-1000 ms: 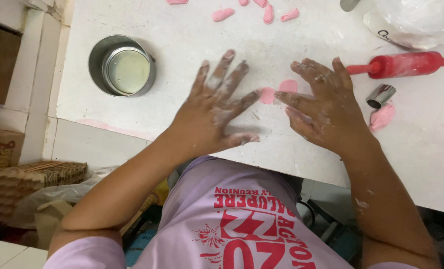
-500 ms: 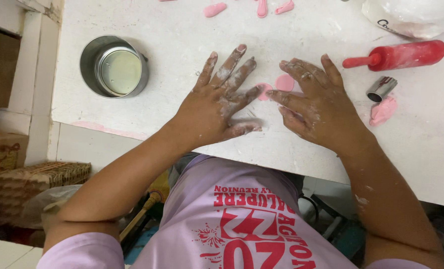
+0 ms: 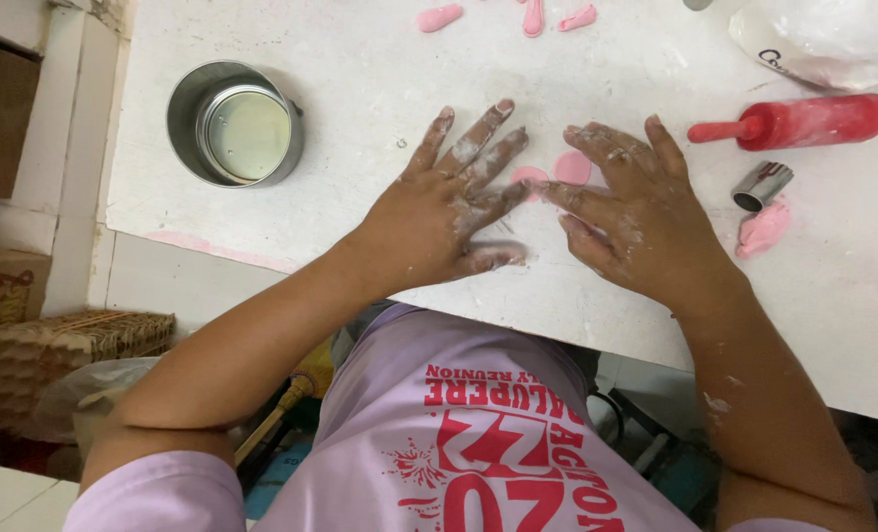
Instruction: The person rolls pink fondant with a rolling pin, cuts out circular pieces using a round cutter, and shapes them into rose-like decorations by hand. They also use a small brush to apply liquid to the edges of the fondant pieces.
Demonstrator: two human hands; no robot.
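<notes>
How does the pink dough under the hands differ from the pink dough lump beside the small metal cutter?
The pink dough under the hands is flat and round, partly covered by the fingertips of the left hand and right hand. The pink dough lump is thick, irregular and untouched, lying beside the metal cutter. Both share the same pink colour and lie on the white table.

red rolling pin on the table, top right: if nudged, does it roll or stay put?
The red rolling pin is a cylinder lying on its side on the flat white table, so it probably rolls if pushed across its length. It looks like plastic, so likely light and stiff. Nothing visibly blocks it; the small metal cutter lies apart.
</notes>
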